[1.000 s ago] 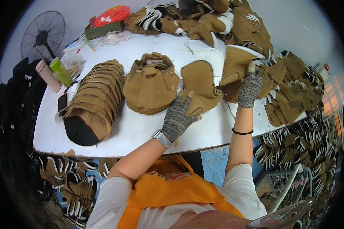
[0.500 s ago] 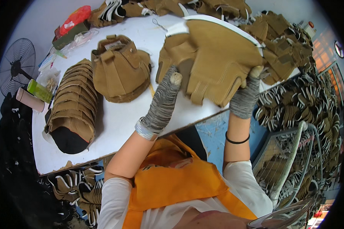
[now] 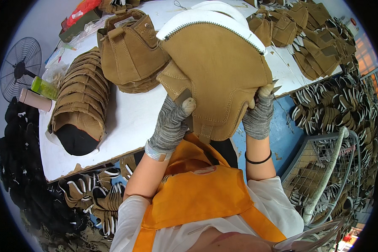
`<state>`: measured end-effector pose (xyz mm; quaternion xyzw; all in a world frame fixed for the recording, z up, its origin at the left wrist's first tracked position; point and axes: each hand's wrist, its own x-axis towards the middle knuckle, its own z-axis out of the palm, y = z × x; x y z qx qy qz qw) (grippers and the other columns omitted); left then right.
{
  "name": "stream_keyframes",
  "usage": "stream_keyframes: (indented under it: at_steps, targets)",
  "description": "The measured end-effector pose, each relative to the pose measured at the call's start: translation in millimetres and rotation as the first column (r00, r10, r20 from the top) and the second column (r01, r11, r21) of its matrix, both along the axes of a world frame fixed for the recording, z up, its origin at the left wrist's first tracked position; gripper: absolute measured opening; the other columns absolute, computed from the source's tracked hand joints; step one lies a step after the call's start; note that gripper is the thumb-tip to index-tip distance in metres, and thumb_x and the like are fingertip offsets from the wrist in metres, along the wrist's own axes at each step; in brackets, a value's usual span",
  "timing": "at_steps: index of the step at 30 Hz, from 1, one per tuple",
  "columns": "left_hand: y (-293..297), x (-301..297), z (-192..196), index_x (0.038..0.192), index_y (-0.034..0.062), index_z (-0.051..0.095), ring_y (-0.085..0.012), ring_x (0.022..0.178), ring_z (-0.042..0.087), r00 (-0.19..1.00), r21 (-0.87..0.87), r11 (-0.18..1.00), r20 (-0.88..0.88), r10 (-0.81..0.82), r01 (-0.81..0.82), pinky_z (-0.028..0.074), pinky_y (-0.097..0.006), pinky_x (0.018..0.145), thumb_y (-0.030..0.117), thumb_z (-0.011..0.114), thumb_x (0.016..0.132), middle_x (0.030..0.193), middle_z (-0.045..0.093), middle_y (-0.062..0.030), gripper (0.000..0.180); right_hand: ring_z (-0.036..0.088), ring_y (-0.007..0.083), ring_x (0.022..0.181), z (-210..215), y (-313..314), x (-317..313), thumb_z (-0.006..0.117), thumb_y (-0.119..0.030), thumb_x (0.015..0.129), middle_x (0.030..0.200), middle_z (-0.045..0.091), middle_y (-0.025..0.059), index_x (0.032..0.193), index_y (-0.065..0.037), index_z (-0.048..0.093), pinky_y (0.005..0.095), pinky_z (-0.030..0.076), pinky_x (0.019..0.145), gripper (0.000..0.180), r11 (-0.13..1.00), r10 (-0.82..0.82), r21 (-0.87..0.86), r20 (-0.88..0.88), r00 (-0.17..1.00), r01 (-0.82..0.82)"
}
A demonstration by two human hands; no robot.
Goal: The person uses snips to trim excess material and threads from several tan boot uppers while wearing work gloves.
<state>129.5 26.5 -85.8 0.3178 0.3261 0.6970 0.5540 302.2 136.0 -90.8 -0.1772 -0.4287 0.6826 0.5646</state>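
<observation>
Both my hands wear grey knit gloves with pale fingertips. Between them is a brown shoe upper (image 3: 222,75), its white-lined, zigzag-stitched edge facing away from me. My left hand (image 3: 172,122) pinches its left side, thumb on top. At its right side, my right hand (image 3: 258,115) is closed on the upper; pointed metal tips (image 3: 276,87), perhaps of small snips, stick out beside that thumb. A stack of stitched brown uppers (image 3: 132,50) stands left of the held piece. Farther left lies a long row of nested brown uppers (image 3: 82,94) with a black lining at its near end.
The white table (image 3: 126,126) has its near edge by my left forearm. More brown pieces (image 3: 319,46) are heaped at the far right. A wire cart (image 3: 319,172) stands right of me. A fan (image 3: 20,69), a pink cup (image 3: 34,100) and a green container (image 3: 44,87) are at left.
The shoe upper has come closer to me and tipped, so more of its white lining shows. Both hands moved back with it, still gripping its sides. The view has shifted slightly.
</observation>
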Motion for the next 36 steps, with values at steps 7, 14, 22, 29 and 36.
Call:
stream_keyframes:
  at_steps: [7,14,22,29,36]
  targets:
    - [-5.1,-4.7,-5.2,0.14,0.0034,0.03,-0.0241,0.121,0.045,0.997,0.017,1.0,-0.076,-0.002,0.003,0.037,-0.037,0.102,0.041,0.073,0.076,0.132,0.045,-0.0113,0.085,0.056,0.0217,0.107,-54.0,10.5,31.4,0.06,-0.041,0.088,0.119,0.054,0.0079,0.125,-0.006,0.047,0.0353,0.049,0.091,0.053,0.987,-0.015,0.161,0.163,0.987,-0.011]
    - [-5.0,0.9,-2.1,0.139,0.0024,0.032,-0.0245,0.121,0.045,0.999,-0.012,1.0,-0.041,-0.015,0.015,0.038,-0.037,0.101,0.039,0.074,0.074,0.131,0.046,-0.0118,0.085,0.061,0.0205,0.097,-21.6,-4.1,24.6,0.076,-0.051,0.071,0.109,0.061,0.0091,0.122,0.0,0.05,0.0336,0.053,0.083,0.076,0.976,-0.155,0.187,0.218,0.964,0.114]
    - [-9.5,-5.6,5.3,0.136,0.0017,0.035,-0.0169,0.112,0.049,0.976,-0.053,0.998,-0.217,0.025,-0.037,0.039,-0.033,0.098,0.034,0.08,0.071,0.125,0.051,-0.0093,0.085,0.056,0.0273,0.111,-5.5,-4.5,17.0,0.061,-0.046,0.086,0.123,0.054,0.0164,0.129,-0.001,0.045,0.0406,0.05,0.091,0.065,0.975,0.072,-0.205,-0.073,0.995,-0.085]
    - [-12.3,-21.5,43.5,0.125,0.0009,0.05,-0.0152,0.101,0.055,0.852,-0.033,0.96,-0.453,-0.261,0.276,0.044,-0.03,0.09,0.025,0.078,0.075,0.112,0.06,-0.0075,0.061,0.055,0.0285,0.113,60.8,-33.2,-1.4,0.056,-0.047,0.089,0.127,0.052,0.0184,0.133,-0.001,0.04,0.0422,0.05,0.093,0.065,0.785,0.313,-0.346,-0.495,0.811,-0.514]
    - [0.0,-7.6,87.4,0.122,0.0009,0.052,-0.0165,0.102,0.054,0.654,-0.015,0.957,-0.727,-0.21,0.29,0.046,-0.03,0.087,0.022,0.078,0.074,0.112,0.06,-0.0087,0.058,0.057,0.0212,0.11,34.6,-24.9,5.1,0.052,-0.039,0.093,0.127,0.052,0.0148,0.131,-0.001,0.043,0.0337,0.052,0.089,0.054,0.95,0.31,-0.075,0.138,0.941,-0.302]
